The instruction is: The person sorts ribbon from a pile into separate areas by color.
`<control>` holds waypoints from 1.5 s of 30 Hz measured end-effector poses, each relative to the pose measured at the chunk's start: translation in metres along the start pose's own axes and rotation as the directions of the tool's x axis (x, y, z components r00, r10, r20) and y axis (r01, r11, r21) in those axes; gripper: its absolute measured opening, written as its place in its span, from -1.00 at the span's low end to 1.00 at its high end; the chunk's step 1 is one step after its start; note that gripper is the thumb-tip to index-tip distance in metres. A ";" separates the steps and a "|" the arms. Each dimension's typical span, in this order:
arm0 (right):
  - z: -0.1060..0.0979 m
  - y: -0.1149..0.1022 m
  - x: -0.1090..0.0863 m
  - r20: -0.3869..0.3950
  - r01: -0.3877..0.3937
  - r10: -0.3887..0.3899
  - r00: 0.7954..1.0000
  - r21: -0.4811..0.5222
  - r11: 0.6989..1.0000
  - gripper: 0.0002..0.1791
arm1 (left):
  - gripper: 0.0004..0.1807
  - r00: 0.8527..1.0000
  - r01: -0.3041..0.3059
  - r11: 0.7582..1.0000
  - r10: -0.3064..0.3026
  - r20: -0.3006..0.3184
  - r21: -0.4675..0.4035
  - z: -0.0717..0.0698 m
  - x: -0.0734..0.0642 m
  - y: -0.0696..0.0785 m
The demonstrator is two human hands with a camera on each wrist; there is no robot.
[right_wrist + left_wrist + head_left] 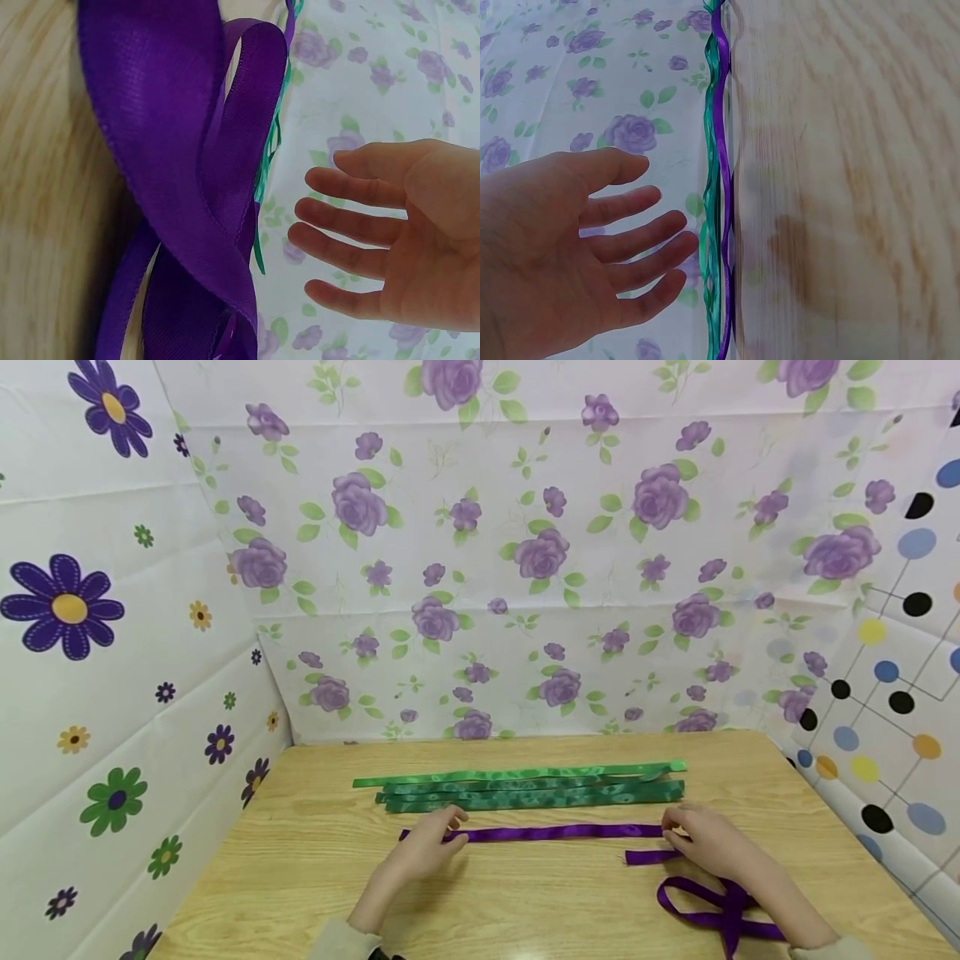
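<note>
A purple ribbon strip [555, 833] lies stretched crosswise on the wooden table. My left hand [423, 852] is over its left end, thumb and fingers apart. Over the strip's right end is my right hand [712, 842], partly covering it. Both wrist views show the hands with fingers loosely extended and nothing between them: the left hand [592, 240] and the right hand [397, 240]. Beneath my right hand and forearm is more purple ribbon [731, 906], looped in a loose pile, with a cut end [647, 857] pointing left. The pile fills much of the right wrist view.
Behind the purple strip, several dark green ribbons [525, 797] lie side by side, with a bright green ribbon [450, 776] along their far edge. The wooden table [300, 843] ends at a flowered cloth backdrop [510, 643], with patterned cloths at both sides.
</note>
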State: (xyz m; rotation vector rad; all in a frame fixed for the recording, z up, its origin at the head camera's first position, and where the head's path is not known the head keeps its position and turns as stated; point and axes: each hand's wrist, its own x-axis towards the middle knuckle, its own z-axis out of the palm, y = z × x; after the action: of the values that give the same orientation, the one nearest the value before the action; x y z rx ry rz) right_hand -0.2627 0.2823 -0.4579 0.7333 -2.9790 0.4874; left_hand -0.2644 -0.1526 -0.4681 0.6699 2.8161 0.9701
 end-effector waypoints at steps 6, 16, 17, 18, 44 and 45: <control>-0.001 0.001 -0.002 0.033 -0.039 0.040 0.999 -0.007 0.999 -0.93 | -0.67 0.999 -0.032 0.999 0.032 0.010 0.006 0.004 0.002 0.001; -0.002 0.016 -0.006 0.078 -0.121 0.119 0.990 0.027 0.992 -0.94 | -0.70 0.998 -0.053 0.999 0.053 0.028 0.000 0.008 0.007 0.008; -0.002 0.018 -0.007 0.080 -0.123 0.121 0.989 0.026 0.992 -0.94 | -0.70 0.998 -0.056 0.998 0.056 0.030 0.003 0.009 0.007 0.008; -0.002 0.019 -0.007 0.079 -0.124 0.122 0.989 0.023 0.992 -0.94 | -0.71 0.998 -0.060 0.998 0.060 0.032 0.011 0.010 0.008 0.009; 0.003 0.041 -0.017 0.064 -0.230 0.231 0.971 -0.022 0.973 -0.86 | -0.71 0.984 -0.093 0.985 0.114 0.137 -0.149 0.034 0.028 0.051; 0.004 0.042 -0.017 0.064 -0.223 0.224 0.973 -0.022 0.975 -0.88 | -0.72 0.983 -0.096 0.984 0.117 0.142 -0.151 0.036 0.029 0.051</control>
State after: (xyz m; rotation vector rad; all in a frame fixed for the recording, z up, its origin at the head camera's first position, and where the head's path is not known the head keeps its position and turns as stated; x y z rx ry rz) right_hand -0.2669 0.3238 -0.4759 0.4218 -3.1403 0.4585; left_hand -0.2634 -0.0839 -0.4637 0.8448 2.5745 1.0789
